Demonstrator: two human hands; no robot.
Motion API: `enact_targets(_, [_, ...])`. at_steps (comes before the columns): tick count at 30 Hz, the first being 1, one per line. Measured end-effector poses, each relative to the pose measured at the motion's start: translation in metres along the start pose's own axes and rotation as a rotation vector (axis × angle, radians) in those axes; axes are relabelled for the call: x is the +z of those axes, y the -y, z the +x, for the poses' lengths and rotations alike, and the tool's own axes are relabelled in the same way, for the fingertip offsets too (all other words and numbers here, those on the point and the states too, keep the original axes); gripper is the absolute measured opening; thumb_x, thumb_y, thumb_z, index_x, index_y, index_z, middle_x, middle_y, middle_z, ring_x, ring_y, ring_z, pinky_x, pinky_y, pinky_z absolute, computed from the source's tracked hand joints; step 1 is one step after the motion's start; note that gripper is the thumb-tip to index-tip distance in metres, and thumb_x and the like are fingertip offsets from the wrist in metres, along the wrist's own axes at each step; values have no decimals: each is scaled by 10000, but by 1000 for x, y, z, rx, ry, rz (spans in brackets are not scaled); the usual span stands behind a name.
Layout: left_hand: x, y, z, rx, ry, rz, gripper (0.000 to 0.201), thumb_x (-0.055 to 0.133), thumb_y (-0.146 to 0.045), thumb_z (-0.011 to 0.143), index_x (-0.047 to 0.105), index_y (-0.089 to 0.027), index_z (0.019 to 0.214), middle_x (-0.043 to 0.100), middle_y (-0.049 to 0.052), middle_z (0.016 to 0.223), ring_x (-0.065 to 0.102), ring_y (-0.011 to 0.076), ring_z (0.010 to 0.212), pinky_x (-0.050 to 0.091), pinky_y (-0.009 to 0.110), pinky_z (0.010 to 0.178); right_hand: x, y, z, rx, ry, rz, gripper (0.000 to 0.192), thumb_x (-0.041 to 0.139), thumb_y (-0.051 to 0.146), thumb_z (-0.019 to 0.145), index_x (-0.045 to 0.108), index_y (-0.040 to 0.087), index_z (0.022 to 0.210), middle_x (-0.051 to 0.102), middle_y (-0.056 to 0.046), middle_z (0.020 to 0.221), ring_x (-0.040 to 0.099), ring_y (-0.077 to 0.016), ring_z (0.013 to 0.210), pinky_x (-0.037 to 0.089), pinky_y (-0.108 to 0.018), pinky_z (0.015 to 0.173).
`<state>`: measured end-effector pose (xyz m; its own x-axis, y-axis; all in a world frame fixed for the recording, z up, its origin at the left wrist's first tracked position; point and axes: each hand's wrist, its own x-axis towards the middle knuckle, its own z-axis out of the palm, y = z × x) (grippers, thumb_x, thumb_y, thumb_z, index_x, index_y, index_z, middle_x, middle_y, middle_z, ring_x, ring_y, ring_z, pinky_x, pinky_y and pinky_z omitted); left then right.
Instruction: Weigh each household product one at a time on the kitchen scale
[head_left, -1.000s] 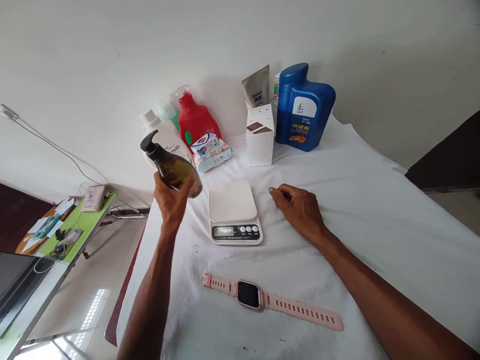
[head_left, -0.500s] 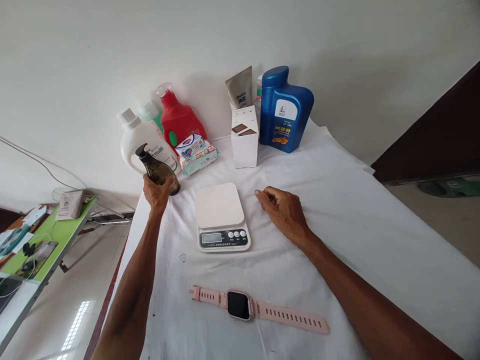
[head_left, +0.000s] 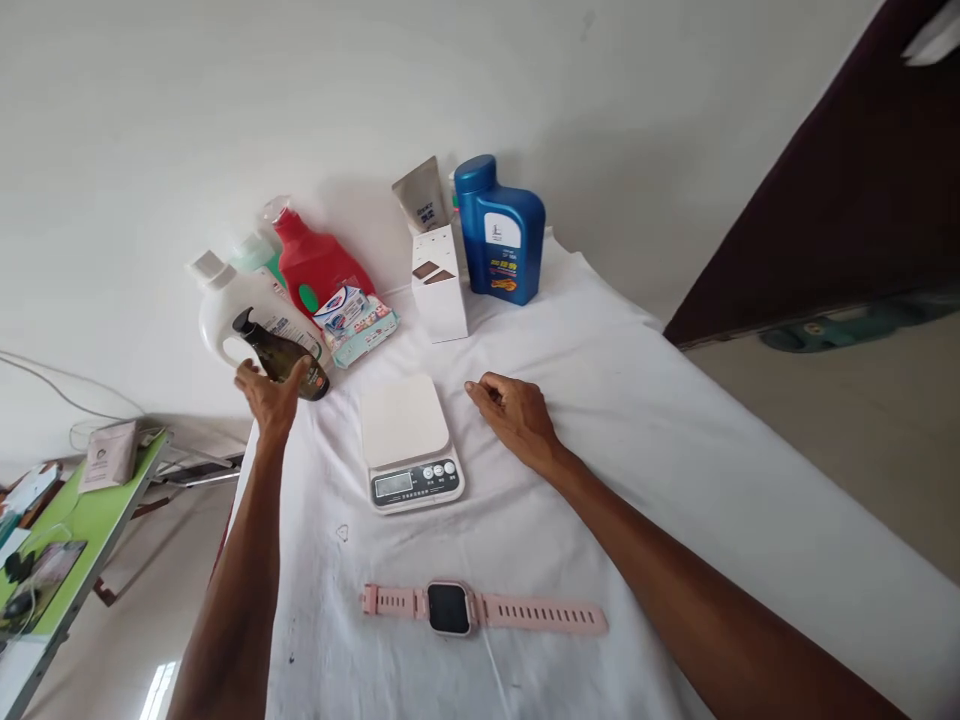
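My left hand (head_left: 271,396) grips a dark brown pump bottle (head_left: 281,354), tilted, its base near the white cloth at the table's far left, just in front of a white jug (head_left: 225,314). My right hand (head_left: 516,413) rests on the cloth with fingers loosely curled and nothing in it, right of a white kitchen scale (head_left: 409,442). The scale's platform is bare. A pink smartwatch (head_left: 480,610) lies flat near the front edge.
Against the wall stand a red spray bottle (head_left: 319,266), a green-capped bottle (head_left: 253,253), a soap packet (head_left: 354,315), a white box (head_left: 439,282), a grey tube (head_left: 420,196) and a blue oil jug (head_left: 499,232). A green side table (head_left: 60,520) stands at left.
My left hand has carried the brown bottle from above the cloth, back and left, down beside the white jug. The view has swung to the right. My right hand has stayed put.
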<state>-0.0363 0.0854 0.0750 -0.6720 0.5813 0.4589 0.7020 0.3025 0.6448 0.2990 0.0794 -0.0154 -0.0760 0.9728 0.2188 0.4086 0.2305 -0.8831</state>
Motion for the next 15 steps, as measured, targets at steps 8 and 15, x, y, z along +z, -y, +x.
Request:
enact_targets(8, [-16, -101, -10, 467, -96, -207, 719, 800, -452, 836, 457, -207, 1418, 497, 178, 1444, 584, 326, 1276, 501, 495, 1096, 3, -3, 5, 6, -2, -68, 406, 487, 424, 988, 371, 246, 642, 502, 26, 585, 448, -158, 578, 287, -282, 625])
enact_targets(15, [95, -204, -41, 502, 422, -122, 581, 781, -508, 869, 550, -154, 1268, 620, 200, 1302, 617, 333, 1241, 481, 489, 1081, 0, 1, 5, 25, 44, -134, 383, 520, 334, 1034, 472, 228, 670, 600, 2, 639, 520, -162, 622, 244, -289, 626])
